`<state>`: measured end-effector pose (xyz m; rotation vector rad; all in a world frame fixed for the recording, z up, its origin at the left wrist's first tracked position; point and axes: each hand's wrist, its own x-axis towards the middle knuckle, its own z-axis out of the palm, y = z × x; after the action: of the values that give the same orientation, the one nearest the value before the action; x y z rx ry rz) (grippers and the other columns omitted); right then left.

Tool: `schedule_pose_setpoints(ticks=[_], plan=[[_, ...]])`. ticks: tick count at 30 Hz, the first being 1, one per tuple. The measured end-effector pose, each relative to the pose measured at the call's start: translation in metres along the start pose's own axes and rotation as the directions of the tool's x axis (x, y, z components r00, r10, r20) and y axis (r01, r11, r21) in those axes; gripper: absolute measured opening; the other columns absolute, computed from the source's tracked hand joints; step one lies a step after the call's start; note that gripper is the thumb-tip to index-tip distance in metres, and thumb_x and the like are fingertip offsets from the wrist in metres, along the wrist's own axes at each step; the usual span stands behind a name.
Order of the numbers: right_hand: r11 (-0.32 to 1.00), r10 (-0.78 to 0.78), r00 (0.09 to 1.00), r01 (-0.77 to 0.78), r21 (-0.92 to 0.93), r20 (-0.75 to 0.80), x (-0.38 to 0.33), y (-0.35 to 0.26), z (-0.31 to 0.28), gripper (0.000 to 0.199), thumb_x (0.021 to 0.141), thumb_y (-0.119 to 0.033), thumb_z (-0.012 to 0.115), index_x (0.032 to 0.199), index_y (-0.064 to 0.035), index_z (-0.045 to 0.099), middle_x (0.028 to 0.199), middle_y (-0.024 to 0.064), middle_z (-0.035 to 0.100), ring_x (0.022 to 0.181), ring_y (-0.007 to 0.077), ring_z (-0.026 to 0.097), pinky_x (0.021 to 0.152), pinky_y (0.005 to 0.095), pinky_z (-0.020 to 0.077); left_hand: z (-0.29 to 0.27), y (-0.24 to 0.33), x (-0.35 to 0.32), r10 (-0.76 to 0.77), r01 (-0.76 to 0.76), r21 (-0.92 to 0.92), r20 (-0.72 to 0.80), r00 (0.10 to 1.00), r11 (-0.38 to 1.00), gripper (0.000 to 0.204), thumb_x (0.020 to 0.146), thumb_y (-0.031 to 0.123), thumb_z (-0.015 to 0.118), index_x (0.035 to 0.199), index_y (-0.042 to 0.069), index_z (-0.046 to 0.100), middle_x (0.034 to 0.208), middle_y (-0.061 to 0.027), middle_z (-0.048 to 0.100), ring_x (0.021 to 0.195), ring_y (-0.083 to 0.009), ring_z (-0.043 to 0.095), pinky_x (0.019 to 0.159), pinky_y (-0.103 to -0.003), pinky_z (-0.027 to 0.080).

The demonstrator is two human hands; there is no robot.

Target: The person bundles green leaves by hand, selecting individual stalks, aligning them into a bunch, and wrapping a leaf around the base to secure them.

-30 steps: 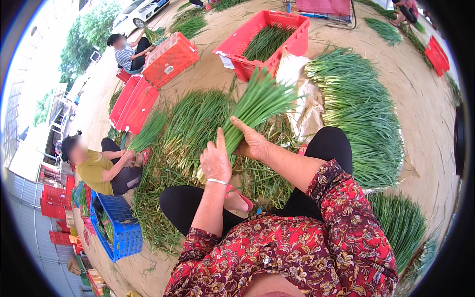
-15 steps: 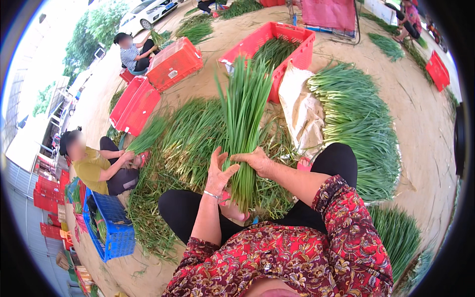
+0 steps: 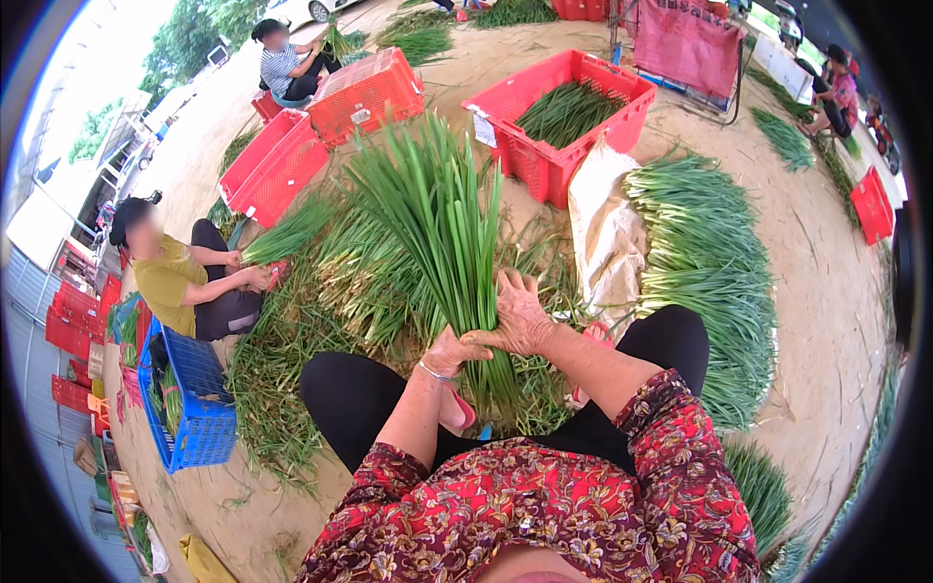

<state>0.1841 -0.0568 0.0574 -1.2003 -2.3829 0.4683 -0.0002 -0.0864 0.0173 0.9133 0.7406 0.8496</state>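
Note:
A tall bundle of garlic chives (image 3: 432, 228) stands in front of me, leaves fanning up and to the left, its lower ends between my knees. My left hand (image 3: 450, 353) is closed around it low down. Against its right side rests my right hand (image 3: 518, 316), fingers spread upward and thumb reaching across the front to the left hand. Beyond the bundle lies a heap of loose garlic chives (image 3: 364, 277), pale ends toward me. Trimmed leaves and stalks (image 3: 282, 389) litter the ground around my feet.
Neat rows of chives (image 3: 705, 282) lie on the right, beside a white sack (image 3: 604, 233). A red crate (image 3: 559, 160) with chives stands ahead. At left are a blue crate (image 3: 199, 408) and a person (image 3: 175, 282) holding chives; another person (image 3: 282, 63) sits by red crates (image 3: 277, 170).
My left hand has gone from spread fingers to a closed grip lower on the bundle. The right hand's fingers have spread upward. The bundle's tops fan farther left.

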Motion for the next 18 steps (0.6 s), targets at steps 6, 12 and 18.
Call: schedule_pose_setpoints(ticks=[6, 12, 18], plan=[[0.988, 0.058, 0.989, -0.077, 0.137, 0.138, 0.003, 0.01, -0.009, 0.105, 0.065, -0.088, 0.05, 0.144, -0.0191, 0.039, 0.148, 0.0191, 0.031, 0.138, 0.041, 0.024, 0.112, 0.062, 0.0092, 0.003, 0.0, 0.001, -0.051, 0.046, 0.065, 0.078, 0.996, 0.997, 0.072, 0.062, 0.001, 0.083, 0.127, 0.007, 0.052, 0.105, -0.0067, 0.064, 0.097, -0.0194, 0.063, 0.086, -0.035, 0.051], [0.485, 0.257, 0.95, 0.033, 0.874, -0.179, 0.026, 0.019, -0.055, 0.08, 0.084, -0.039, 0.073, 0.142, -0.005, 0.031, 0.124, 0.012, 0.056, 0.119, 0.0247, 0.051, 0.103, 0.0374, 0.0404, 0.007, -0.007, 0.0, -0.098, 0.085, 0.124, 0.104, 0.99, 0.989, 0.071, 0.067, -0.002, 0.075, 0.132, 0.003, 0.049, 0.088, -0.0086, 0.066, 0.084, -0.0211, 0.064, 0.079, -0.036, 0.05], [0.457, 0.589, 0.669, 0.186, 0.87, -0.453, 0.03, 0.071, -0.117, 0.031, 0.098, -0.024, 0.056, 0.121, -0.0026, 0.053, 0.097, 0.0069, 0.065, 0.087, 0.0126, 0.06, 0.083, 0.0281, 0.0472, -0.006, -0.018, 0.002, -0.106, 0.084, 0.189, 0.113, 0.988, 0.978, 0.071, 0.068, -0.005, 0.072, 0.134, 0.004, 0.048, 0.09, -0.0088, 0.066, 0.086, -0.0208, 0.063, 0.083, -0.035, 0.049]])
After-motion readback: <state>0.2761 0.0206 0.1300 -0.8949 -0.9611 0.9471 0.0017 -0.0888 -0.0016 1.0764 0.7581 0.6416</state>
